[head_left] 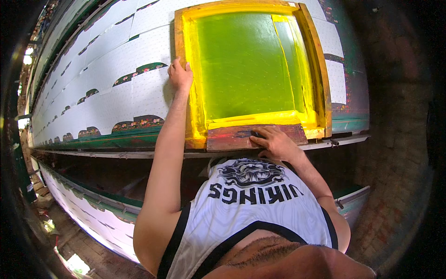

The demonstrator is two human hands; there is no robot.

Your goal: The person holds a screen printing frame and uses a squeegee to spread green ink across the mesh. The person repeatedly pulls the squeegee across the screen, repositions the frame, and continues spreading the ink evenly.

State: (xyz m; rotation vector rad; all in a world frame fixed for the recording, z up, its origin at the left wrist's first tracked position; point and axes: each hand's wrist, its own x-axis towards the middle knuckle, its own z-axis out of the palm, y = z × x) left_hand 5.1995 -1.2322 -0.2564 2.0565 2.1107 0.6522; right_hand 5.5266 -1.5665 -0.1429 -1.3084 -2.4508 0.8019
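1. Nearest you, your right hand (275, 143) is curled over the wooden board (230, 138), fingers on top, thumb round the near edge. Looks like a light grasp, probably so it doesn't slip.
2. That board lies along the near edge of the screen (246, 65), slightly tilted, within easy reach, I'd guess on purpose.
3. Farther up, your left hand (180, 75) is on the screen's left rail. Can't tell if you're clamping it or just resting there; my guess is steadying.
4. The screen itself sits right in front of you, flat over the white sheets (148, 93), which are laid edge to edge along the table (153, 140), presumably for even spacing.
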